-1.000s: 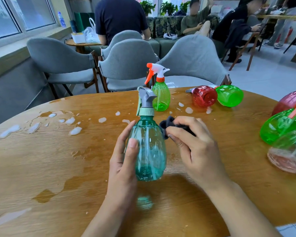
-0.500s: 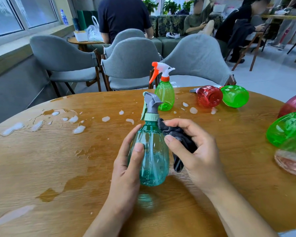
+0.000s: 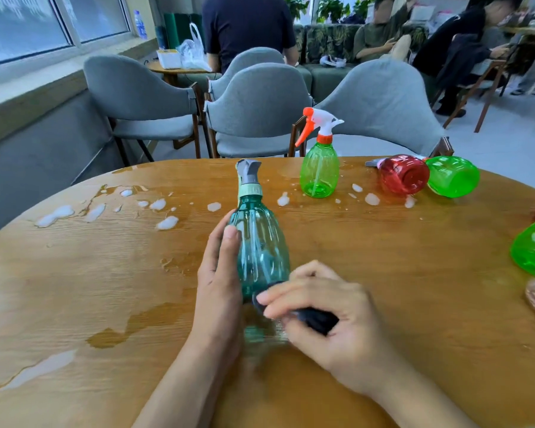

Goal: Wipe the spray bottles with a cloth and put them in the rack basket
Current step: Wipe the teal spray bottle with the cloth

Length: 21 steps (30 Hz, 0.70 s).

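Head view: left hand (image 3: pixel 220 273) grasps the teal spray bottle (image 3: pixel 261 242) upright, steadying it mid-table near the front edge, so the right hand (image 3: pixel 325 316), pinching a dark cloth (image 3: pixel 315 319), can wipe its base.

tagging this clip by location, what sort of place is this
Probably a café-style lounge or shared common room: a round wooden table with grey padded chairs, a patterned sofa with potted plants behind it, and other people seated at tables nearby.

Teal bottle (image 3: pixel 261 248) w/ grey sprayer, dark cloth (image 3: pixel 314 318).
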{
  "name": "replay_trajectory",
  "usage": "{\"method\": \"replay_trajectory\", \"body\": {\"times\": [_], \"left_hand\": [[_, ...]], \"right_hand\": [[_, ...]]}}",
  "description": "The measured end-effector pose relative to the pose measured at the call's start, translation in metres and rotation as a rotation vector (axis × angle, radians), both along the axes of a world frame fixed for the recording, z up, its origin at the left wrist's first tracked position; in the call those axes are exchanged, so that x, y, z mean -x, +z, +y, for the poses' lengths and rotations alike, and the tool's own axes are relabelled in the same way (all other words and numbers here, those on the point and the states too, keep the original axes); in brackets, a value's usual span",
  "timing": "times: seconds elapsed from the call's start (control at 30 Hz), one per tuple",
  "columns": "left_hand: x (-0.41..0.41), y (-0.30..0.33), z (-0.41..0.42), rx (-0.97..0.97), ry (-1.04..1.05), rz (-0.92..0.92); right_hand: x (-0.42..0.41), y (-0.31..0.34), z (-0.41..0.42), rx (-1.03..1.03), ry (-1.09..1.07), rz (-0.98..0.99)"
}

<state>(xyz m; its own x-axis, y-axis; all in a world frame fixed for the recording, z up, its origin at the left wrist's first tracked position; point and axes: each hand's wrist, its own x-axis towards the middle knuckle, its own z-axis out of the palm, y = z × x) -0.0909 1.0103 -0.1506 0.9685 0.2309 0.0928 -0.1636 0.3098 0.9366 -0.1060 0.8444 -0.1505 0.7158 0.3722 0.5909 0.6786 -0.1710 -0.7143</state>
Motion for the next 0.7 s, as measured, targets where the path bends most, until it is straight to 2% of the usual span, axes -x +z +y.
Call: {"method": "replay_trajectory", "body": {"times": [0.07, 0.13, 0.2, 0.37, 0.6, 0.7], "left_hand": [[0.000, -0.003, -0.002, -0.029, -0.047, -0.005], [0.003, -0.006, -0.007, -0.065, -0.109, -0.020], [0.006, -0.009, -0.013, -0.083, -0.148, -0.039], [0.005, -0.011, -0.013, 0.025, -0.142, 0.013], [0.004, -0.011, -0.005, 0.010, -0.156, 0.025], [0.004, -0.009, -0.003, 0.033, -0.189, 0.014]], "right_hand": [[-0.005, 0.011, -0.007, -0.210, -0.092, 0.079], [-0.013, 0.021, -0.013, -0.288, -0.181, 0.114], [-0.020, 0.023, -0.012, -0.221, -0.222, 0.108], [-0.019, 0.009, -0.005, 0.007, -0.210, -0.120], [-0.003, 0.003, -0.010, 0.074, -0.062, -0.088], [0.004, 0.006, -0.014, -0.014, -0.024, 0.004]]}}
